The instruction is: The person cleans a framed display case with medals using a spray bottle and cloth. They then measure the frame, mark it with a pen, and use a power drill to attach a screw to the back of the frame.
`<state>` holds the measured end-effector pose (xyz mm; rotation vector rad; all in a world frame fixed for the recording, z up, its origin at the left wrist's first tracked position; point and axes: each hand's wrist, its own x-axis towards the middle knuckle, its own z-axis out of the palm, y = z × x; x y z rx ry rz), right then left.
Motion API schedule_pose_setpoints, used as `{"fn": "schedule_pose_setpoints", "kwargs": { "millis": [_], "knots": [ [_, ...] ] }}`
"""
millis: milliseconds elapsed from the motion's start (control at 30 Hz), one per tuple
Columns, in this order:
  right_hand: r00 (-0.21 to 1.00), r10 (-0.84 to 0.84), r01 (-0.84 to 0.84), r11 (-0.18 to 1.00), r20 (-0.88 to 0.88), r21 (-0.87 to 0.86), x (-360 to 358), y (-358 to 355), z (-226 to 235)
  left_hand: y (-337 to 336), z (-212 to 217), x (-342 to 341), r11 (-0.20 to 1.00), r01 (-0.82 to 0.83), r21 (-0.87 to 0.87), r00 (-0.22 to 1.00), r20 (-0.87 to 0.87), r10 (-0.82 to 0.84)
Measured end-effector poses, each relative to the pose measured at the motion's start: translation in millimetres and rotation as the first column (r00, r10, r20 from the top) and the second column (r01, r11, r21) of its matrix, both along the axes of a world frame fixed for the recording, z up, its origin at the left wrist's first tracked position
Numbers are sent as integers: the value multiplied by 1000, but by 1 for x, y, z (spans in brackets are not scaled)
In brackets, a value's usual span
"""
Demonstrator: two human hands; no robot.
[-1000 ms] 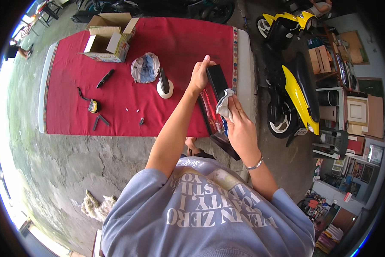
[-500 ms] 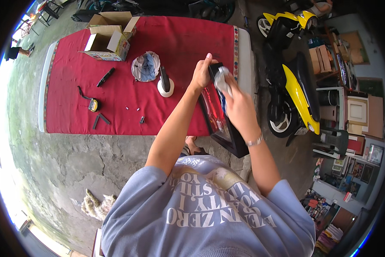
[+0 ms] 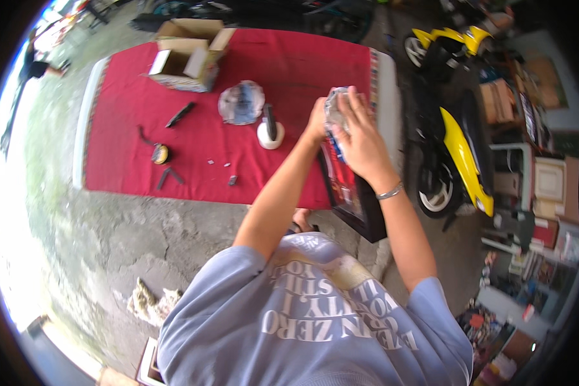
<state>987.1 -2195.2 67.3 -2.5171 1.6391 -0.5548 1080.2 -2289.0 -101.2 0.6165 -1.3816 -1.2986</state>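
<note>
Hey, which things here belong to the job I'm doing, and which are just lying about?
In the job:
black frame, held by your left hand
crumpled wad, under your right hand

Seemingly just lying about, on the red cloth:
open cardboard box
bowl-shaped crumpled piece
dark slim tool
tape measure
dark-topped white container, though it might belong

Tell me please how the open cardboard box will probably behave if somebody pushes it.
The cardboard box would probably feel light for its size, as its sides look thin, though its inside is partly hidden. Its flaps might bend easily, standing free. The red cloth beneath shows creases, so it may wrinkle.
</note>
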Motion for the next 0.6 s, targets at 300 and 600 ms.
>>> {"fn": "schedule_pose_setpoints", "kwargs": {
  "millis": [300,600],
  "knots": [
    [989,-90,110,980,-121,168,-2,126,21,21,36,8,883,98,459,973,-230,11],
    [998,-53,52,997,-33,-53,14,-2,-13,3,8,-6,982,94,164,887,-461,-8]
  ]
}}
